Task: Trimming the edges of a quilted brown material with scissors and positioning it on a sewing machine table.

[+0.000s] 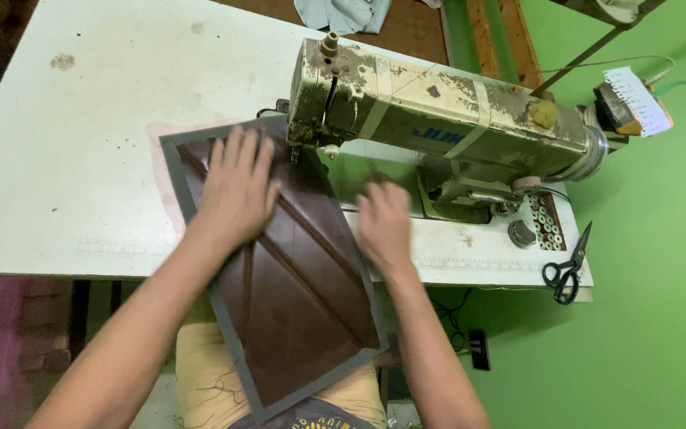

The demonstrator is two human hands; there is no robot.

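Two bare arms come up from the bottom edge, and the picture cuts them off before the elbows. Between them a big brown leather panel (295, 294) with a gray border lies slanted. Its near end hangs off the white table (65, 159) over the person's lap, and the lap hides under it. The left hand (236, 187) lies flat on the far part of the panel with its fingers spread wide, holding nothing. The right hand (384, 222) sits at the panel's right edge. It is blurry, so I cannot tell if it lies flat or pinches the edge. Farther back, the panel's far corner sits under the head of an old cream sewing machine (438, 119). The needle is too small to make out. Black scissors (567, 266) lie at the table's right edge. A tray of small bobbins (547, 222) sits beside the machine. At the very top, a gray cloth (341, 14) is cut off.
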